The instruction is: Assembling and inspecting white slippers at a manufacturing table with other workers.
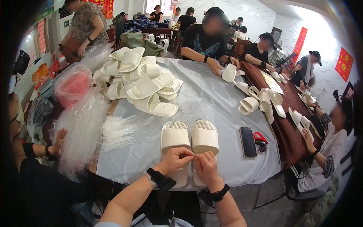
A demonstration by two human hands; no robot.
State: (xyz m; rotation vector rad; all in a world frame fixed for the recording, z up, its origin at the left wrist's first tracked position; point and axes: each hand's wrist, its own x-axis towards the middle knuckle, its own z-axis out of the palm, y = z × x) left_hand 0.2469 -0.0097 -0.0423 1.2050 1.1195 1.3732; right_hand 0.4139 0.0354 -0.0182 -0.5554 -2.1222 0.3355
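A pair of cream slide slippers lies side by side at the table's near edge, toes pointing away from me. Over the left slipper [175,138], my left hand [174,160] is closed in a pinch near the strap's inner edge. My right hand [206,169] pinches too, over the right slipper [205,139]. Their fingertips meet at the gap between the two straps. Whatever they hold there is too small to make out. To the left lies a bundle of thin clear plastic strands [124,130].
Beyond the strands rises a heap of cream slippers [145,85]. Clear plastic bags [81,125] cover the left side. A phone [248,142] and red-handled scissors [260,140] lie at right. More slippers [261,100] line the brown table [281,113], where co-workers handle some.
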